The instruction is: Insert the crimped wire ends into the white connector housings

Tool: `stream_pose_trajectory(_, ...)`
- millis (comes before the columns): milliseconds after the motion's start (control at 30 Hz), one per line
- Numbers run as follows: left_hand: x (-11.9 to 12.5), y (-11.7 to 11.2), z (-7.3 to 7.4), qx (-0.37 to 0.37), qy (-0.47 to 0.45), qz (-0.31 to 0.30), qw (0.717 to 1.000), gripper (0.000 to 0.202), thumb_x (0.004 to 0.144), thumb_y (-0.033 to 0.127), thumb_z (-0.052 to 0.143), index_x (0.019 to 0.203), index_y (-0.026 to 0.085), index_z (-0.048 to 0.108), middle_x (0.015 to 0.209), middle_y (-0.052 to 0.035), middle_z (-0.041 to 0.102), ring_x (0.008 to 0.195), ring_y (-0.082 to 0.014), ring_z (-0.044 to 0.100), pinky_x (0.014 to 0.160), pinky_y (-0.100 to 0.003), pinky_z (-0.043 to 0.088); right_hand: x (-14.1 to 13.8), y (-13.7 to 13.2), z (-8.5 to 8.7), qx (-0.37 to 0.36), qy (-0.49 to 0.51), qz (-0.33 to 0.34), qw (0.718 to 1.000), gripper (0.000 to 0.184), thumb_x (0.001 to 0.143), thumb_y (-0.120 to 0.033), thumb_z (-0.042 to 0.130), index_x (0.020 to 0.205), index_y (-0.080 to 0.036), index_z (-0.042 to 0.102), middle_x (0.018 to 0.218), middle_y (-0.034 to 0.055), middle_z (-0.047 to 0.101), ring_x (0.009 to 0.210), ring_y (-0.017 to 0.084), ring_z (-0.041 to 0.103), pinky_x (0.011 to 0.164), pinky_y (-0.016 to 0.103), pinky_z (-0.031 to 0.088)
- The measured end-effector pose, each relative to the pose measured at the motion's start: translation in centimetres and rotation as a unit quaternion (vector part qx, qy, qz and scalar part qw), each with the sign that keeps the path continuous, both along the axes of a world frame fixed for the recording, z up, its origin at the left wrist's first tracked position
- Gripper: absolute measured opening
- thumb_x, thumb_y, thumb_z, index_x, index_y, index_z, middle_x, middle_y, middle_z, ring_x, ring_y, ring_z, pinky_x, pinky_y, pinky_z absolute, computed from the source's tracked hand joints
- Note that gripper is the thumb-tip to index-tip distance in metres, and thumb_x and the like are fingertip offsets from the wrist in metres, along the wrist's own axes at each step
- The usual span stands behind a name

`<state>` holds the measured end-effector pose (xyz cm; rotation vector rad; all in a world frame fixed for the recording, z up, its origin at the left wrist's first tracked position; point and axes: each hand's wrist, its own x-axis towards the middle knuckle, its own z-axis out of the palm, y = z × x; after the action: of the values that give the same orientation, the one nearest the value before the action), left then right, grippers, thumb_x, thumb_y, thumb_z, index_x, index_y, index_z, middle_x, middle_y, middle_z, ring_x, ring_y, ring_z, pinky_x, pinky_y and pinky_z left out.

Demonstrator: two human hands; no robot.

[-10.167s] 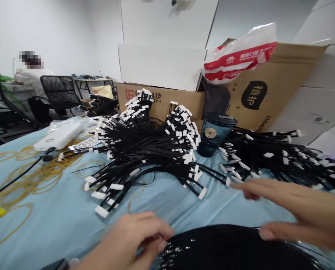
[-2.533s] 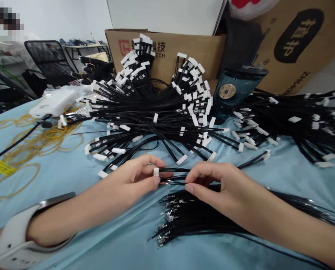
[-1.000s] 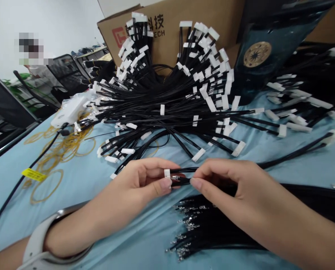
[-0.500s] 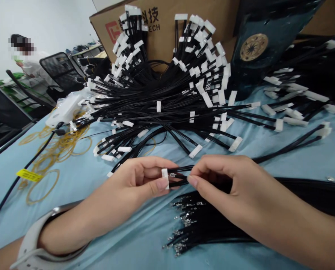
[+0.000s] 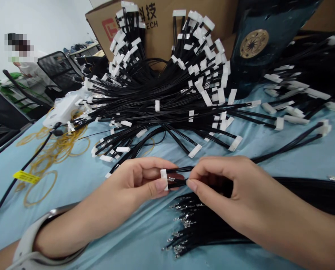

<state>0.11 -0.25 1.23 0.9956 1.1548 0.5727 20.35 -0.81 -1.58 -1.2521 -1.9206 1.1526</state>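
L hand (image 5: 139,183) pinches 1 white connector (image 5: 164,179) betw thumb & fingers, in front of big wire heap (image 5: 167,101). R hand (image 5: 226,191) pinches 2 blk wires (image 5: 178,181) w/ thumb & index, fingers curled. Crimped-end bundle (image 5: 190,225) lies under R hand, also in front of heap. Behind heap: box (image 5: 162,33) printed "科技", "ECH". R of heap: 1 teal tumbler (image 5: 252,48), 2nd heap (image 5: 305,75). L of heap: white pack (image 5: 62,111), rubber bands (image 5: 55,146), 1 yellow tag (image 5: 26,177), co-worker (image 5: 23,63) far back. Watch band (image 5: 26,251) on L wrist.
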Motion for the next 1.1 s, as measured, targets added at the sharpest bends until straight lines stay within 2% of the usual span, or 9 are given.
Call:
stream_pose_trajectory(167,0.03,-0.08,-0.11,-0.008,-0.002,0.005,1.000,0.013,0.084,0.018,0.078,0.096,0.018,0.073,0.082,0.0007,0.081,0.078,-0.0148,0.070,0.072,-0.021,0.051,-0.09,0.12,-0.06,-0.004,-0.003,-0.002,1.000,0.023,0.088,-0.024,0.054,0.066,-0.023,0.061,0.056,-0.0038,0.059,0.049,0.011,0.051,0.044,0.024,0.036)
stream_pose_trajectory(400,0.04,-0.34,-0.41,-0.023,-0.036,-0.003,0.999,0.009,0.088,0.014,0.073,0.096,0.018,0.073,0.083,0.0019,0.083,0.079,-0.0127,0.072,0.074,-0.019,0.052,-0.10,0.29,-0.35,-0.008,-0.009,0.001,1.000,0.024,0.088,-0.027,0.053,0.066,-0.024,0.062,0.056,-0.0035,0.060,0.050,0.012,0.052,0.044,0.026,0.037)
stream_pose_trajectory(733,0.34,-0.37,-0.26,0.009,-0.008,-0.013,1.000,0.009,0.090,0.012,0.068,0.096,0.019,0.070,0.082,0.0033,0.082,0.078,-0.0118,0.069,0.073,-0.019,0.051,-0.03,0.18,-0.33,0.009,0.007,-0.004,1.000,0.022,0.087,-0.020,0.056,0.066,-0.024,0.061,0.056,-0.0052,0.058,0.050,0.010,0.051,0.043,0.023,0.035)
stream_pose_trajectory(900,0.48,-0.51,-0.23,0.041,0.018,-0.021,0.999,0.009,0.089,0.017,0.070,0.096,0.021,0.072,0.082,0.0049,0.082,0.075,-0.0123,0.067,0.067,-0.018,0.049,-0.04,0.30,-0.34,0.015,0.017,0.003,1.000,0.023,0.088,-0.018,0.056,0.066,-0.023,0.060,0.057,-0.0049,0.057,0.050,0.010,0.050,0.044,0.023,0.035)
stream_pose_trajectory(1100,0.36,-0.40,-0.44,0.032,0.014,-0.019,0.999,0.011,0.089,0.015,0.069,0.096,0.023,0.072,0.082,0.0068,0.082,0.075,-0.0114,0.068,0.067,-0.017,0.049,0.10,0.16,-0.46,0.029,0.031,0.007,0.999,0.021,0.088,-0.015,0.055,0.068,-0.023,0.059,0.060,-0.0062,0.056,0.053,0.009,0.049,0.049,0.022,0.038)
